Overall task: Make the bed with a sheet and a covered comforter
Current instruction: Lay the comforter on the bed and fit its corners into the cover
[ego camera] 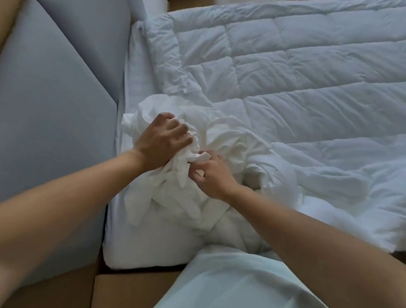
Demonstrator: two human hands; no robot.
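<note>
A white quilted comforter (303, 84) lies spread over the bed, reaching to the right edge of the view. At the bed's near left corner sits a bunched heap of thin white cloth (167, 200), likely the duvet cover. My left hand (161, 140) grips a gathered fistful of this cloth from above. Just right of it, my right hand (209, 177) pinches a small fold or corner of the same cloth between thumb and fingers. The white sheet-covered mattress (139, 85) shows as a strip along the comforter's left side.
A grey upholstered headboard (54, 90) in padded panels stands close along the bed's left side. Brown wooden floor (134, 293) shows below the mattress corner and at the far end. My pale clothing (233, 293) fills the bottom middle.
</note>
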